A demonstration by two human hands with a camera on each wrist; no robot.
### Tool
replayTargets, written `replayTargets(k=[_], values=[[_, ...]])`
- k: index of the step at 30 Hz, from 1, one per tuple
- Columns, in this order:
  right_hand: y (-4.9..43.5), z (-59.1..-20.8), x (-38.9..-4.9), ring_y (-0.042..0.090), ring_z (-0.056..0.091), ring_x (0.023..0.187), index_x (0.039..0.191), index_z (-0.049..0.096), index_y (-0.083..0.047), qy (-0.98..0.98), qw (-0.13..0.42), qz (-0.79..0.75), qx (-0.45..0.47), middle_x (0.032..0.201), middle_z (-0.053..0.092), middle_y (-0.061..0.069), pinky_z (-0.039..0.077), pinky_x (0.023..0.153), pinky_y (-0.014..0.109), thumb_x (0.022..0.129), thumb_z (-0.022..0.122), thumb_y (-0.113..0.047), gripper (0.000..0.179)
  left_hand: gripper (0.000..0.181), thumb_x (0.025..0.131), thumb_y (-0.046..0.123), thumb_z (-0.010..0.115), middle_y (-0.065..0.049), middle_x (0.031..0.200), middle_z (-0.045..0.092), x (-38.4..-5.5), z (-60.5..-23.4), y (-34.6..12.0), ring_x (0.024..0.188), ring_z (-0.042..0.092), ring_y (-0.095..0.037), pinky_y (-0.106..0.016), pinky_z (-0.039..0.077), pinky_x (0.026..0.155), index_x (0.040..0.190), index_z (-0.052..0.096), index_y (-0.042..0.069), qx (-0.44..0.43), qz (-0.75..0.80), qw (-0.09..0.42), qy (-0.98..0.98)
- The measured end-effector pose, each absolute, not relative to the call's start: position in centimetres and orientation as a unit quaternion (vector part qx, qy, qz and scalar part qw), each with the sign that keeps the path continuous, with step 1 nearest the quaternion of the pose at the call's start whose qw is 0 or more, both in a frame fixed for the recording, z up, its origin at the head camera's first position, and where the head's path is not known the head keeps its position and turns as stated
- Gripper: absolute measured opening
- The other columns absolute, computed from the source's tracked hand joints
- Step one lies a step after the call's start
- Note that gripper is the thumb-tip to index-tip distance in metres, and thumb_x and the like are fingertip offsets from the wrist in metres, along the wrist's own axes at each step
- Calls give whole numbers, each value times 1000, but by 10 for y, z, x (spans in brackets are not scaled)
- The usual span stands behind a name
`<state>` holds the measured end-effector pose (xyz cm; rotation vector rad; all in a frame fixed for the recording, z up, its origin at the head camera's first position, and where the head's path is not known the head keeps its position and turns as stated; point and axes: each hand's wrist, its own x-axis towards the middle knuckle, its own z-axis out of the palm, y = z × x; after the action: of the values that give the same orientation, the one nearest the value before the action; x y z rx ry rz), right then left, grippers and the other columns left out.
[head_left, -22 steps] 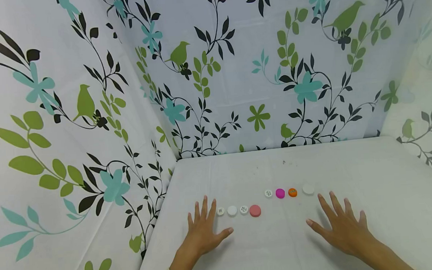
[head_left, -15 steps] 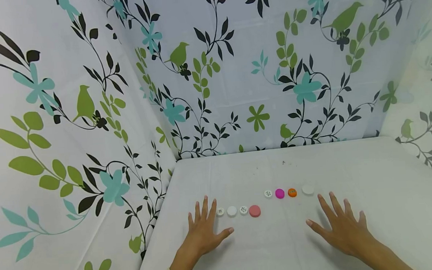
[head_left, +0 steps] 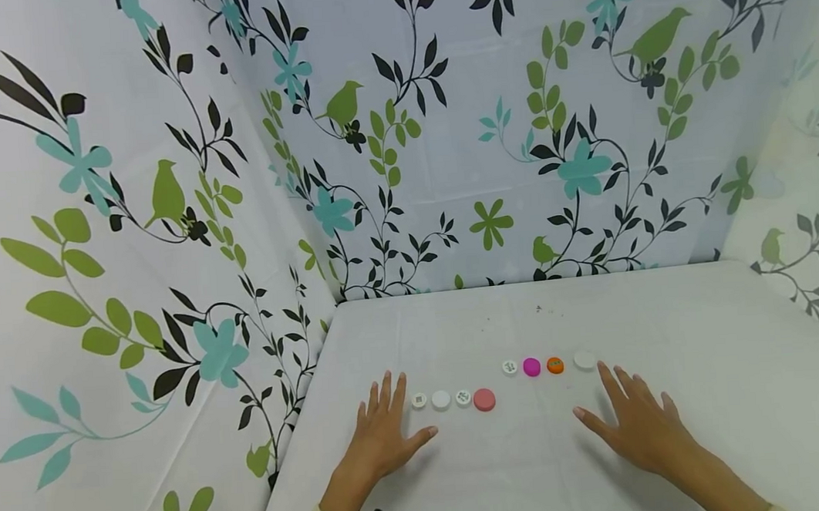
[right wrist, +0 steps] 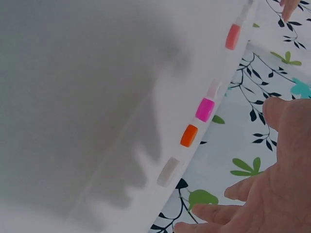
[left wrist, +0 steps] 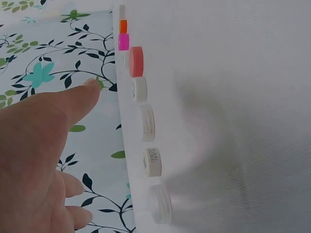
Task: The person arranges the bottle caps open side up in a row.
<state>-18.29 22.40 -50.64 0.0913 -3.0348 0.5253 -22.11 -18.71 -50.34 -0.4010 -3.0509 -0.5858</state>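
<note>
Left hand (head_left: 378, 446) and right hand (head_left: 644, 428): raised above the worktop (head_left: 504, 474), left and right of the red cap (head_left: 484, 400) respectively; fingers extended, thumbs wide, holding nothing. The red cap lies between the hands, nearer the left thumb. White caps (head_left: 441, 400) (the left wrist view adds a clear cap (left wrist: 162, 204)) line up left of it. Behind and right of it: marked white cap (head_left: 509, 367), magenta cap (head_left: 531, 367), orange cap (head_left: 555, 365), pale cap (head_left: 585, 360). All lie flat; each row's long axis runs left-right.
</note>
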Motion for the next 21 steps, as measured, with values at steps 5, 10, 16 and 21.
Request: replayTargets(k=[5,10,16,21], values=[[210,-505,-193,58,42,141,161,33,4,-980,52,185,52,155,45,36,31,103,84,98,59,-68,99,105,93,60,73,-25,172,21,-226,-495,-195,157,22,-51,-73,23,119,167,23,6,-119,-189,3,-975],[194,-503,-205,53,54,132,157,38,5,-977,71,185,78,146,55,34,47,97,75,96,69,-60,94,102,93,55,75,-27,170,26,-228,-490,-203,155,27,-52,-70,30,118,166,26,4,-123,-188,9,-974],[171,-504,-218,52,56,131,156,42,3,-971,80,196,107,145,57,30,47,99,72,95,73,-53,88,97,95,48,77,-29,167,31,-228,-491,-211,151,36,-51,-67,35,116,165,28,2,-120,-189,3,-975],[147,-504,-228,47,58,132,155,45,2,-966,83,207,134,145,59,27,50,101,67,95,75,-50,85,93,94,41,79,-29,166,34,-228,-493,-217,149,40,-49,-66,37,115,163,32,0,-114,-204,-3,-972]])
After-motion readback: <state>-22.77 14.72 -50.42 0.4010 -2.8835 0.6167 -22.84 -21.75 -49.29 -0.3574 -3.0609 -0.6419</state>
